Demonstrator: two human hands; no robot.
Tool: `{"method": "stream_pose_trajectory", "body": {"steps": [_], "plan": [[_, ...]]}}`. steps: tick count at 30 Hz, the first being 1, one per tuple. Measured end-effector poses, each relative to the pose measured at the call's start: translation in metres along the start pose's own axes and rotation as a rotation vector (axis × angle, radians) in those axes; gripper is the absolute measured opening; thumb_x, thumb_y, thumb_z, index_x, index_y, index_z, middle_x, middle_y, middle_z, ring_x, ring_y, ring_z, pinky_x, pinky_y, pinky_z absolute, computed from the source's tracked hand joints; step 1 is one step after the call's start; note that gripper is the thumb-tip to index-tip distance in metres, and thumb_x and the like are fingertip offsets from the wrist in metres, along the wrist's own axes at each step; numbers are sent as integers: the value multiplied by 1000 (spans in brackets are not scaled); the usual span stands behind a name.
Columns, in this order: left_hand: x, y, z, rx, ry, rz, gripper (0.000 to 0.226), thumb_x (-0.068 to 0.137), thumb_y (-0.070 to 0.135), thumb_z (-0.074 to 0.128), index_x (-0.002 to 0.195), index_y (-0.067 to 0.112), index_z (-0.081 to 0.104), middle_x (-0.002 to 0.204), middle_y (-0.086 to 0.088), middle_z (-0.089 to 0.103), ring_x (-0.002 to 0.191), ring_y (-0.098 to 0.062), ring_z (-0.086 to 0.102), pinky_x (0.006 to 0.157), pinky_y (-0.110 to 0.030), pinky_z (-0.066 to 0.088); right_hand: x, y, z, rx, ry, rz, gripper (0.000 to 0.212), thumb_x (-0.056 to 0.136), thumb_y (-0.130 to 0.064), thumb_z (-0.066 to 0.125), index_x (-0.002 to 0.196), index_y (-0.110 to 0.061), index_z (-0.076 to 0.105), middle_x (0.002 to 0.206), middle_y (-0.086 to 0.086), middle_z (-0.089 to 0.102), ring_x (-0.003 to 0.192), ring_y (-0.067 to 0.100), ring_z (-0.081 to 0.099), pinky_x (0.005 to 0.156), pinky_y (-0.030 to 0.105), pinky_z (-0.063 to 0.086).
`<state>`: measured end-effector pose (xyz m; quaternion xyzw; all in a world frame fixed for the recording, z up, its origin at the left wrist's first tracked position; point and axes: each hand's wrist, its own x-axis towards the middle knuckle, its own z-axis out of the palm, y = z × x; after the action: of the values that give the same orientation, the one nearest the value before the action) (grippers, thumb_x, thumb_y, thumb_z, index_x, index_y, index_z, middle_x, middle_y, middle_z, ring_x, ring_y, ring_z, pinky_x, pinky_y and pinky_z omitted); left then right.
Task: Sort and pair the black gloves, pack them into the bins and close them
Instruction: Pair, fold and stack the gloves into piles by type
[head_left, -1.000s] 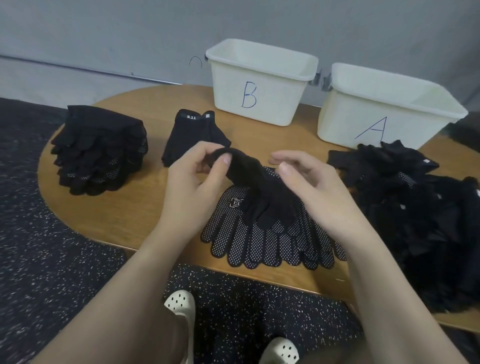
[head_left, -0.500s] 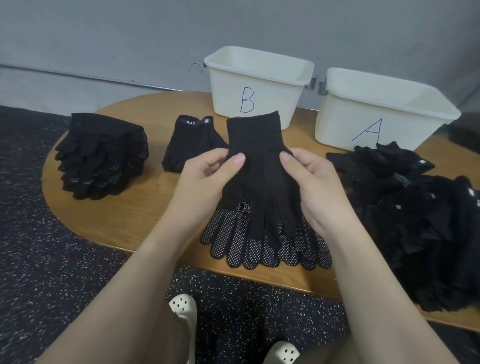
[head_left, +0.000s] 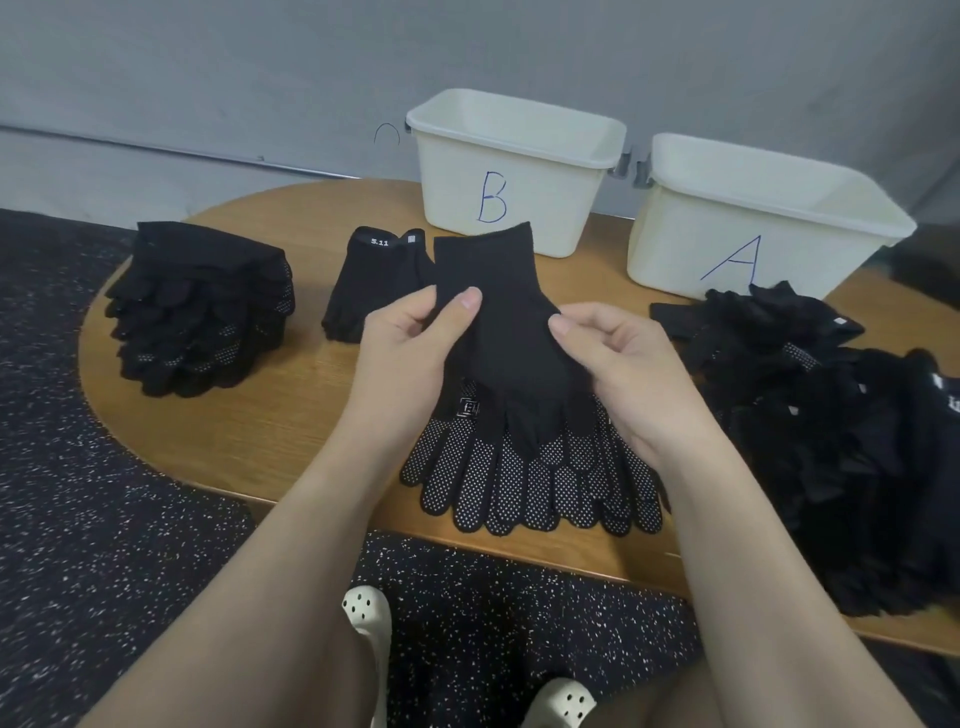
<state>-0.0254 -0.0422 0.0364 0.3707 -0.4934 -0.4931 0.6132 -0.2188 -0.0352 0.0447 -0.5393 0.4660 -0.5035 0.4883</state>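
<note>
I hold one plain black glove (head_left: 506, 332) up over the table, cuff pointing away, fingers hanging toward me. My left hand (head_left: 410, 358) pinches its left edge with thumb and fingers. My right hand (head_left: 618, 374) grips its right edge. Under it lies a small stack of dotted black gloves (head_left: 530, 483) with fingertips at the table's front edge. A pair marked 5.11 (head_left: 371, 280) lies left of the held glove. Two open cream bins stand at the back, bin B (head_left: 514, 176) and bin A (head_left: 748, 228).
A neat stack of dotted gloves (head_left: 202, 312) sits at the table's left end. A large loose heap of black gloves (head_left: 841, 436) covers the right side. The wooden table (head_left: 260, 415) has a rounded left end. Speckled dark floor and my two white clogs are below.
The glove was bunched low between my hands one second ago; it is now spread out and raised with the cuff up. Both hands have shifted to its side edges.
</note>
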Motion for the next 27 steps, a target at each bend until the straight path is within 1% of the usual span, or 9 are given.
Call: {"method": "stream_pose_trajectory", "body": {"steps": [3, 7, 11, 16, 17, 19, 21, 24, 27], "plan": [[3, 5, -7, -16, 95, 19, 15, 102, 17, 64, 100, 14, 79, 102, -2, 80, 99, -17, 76, 78, -25, 59, 1, -4, -14, 7, 118, -2, 11, 100, -18, 65, 103, -13, 75, 90, 9, 78, 77, 18, 72, 73, 29, 58], [3, 9, -15, -14, 176, 23, 17, 102, 17, 64, 107, 6, 76, 106, -8, 79, 104, -24, 75, 80, -28, 60, 0, -9, -31, 89, 245, -39, 4, 94, -7, 70, 95, -10, 72, 80, 2, 75, 70, 16, 70, 70, 26, 55], [-3, 14, -15, 57, 162, 64, 20, 103, 19, 62, 107, 4, 75, 98, -3, 79, 84, -13, 73, 57, -14, 51, -3, -15, -32, 171, 315, -119, 9, 87, -1, 75, 87, -9, 71, 75, 2, 71, 68, 15, 69, 67, 25, 53], [-18, 19, -6, 155, 99, 125, 20, 104, 22, 62, 90, 16, 75, 85, 9, 75, 80, -5, 70, 56, -15, 50, -11, -17, -11, 98, 220, -200, 11, 85, -5, 80, 83, -14, 74, 77, 5, 75, 73, 20, 75, 66, 23, 54], [-21, 20, -4, 168, 83, 136, 22, 104, 22, 62, 87, 15, 74, 82, 5, 73, 81, -7, 69, 56, -20, 51, -13, -19, -7, 91, 198, -214, 12, 85, -6, 81, 83, -15, 75, 77, 5, 75, 74, 22, 76, 65, 23, 55], [-24, 21, 2, 180, 56, 160, 31, 103, 23, 63, 88, -4, 67, 84, -21, 66, 83, -16, 63, 56, -40, 52, -16, -22, 1, 92, 161, -231, 11, 85, -7, 81, 82, -16, 76, 80, 7, 77, 77, 24, 77, 65, 22, 55], [-27, 22, 8, 178, 37, 179, 37, 102, 22, 63, 92, -13, 62, 90, -32, 61, 82, -24, 58, 66, -58, 54, -19, -25, 7, 93, 112, -247, 8, 85, -11, 82, 83, -16, 76, 88, 10, 78, 81, 25, 78, 65, 22, 56], [-33, 27, 16, 198, -8, 219, 21, 103, 18, 62, 97, 3, 75, 91, -22, 71, 81, -23, 65, 70, -54, 56, -23, -27, 15, 103, 50, -263, 6, 82, -19, 81, 83, -24, 78, 98, 7, 79, 86, 22, 77, 68, 23, 57], [-35, 31, 21, 228, -56, 237, 30, 107, 26, 52, 93, 13, 75, 83, -8, 70, 76, -21, 64, 63, -43, 50, -23, -28, 19, 124, 38, -270, 2, 83, -23, 79, 84, -25, 78, 100, 5, 79, 91, 21, 76, 72, 27, 58]]}}
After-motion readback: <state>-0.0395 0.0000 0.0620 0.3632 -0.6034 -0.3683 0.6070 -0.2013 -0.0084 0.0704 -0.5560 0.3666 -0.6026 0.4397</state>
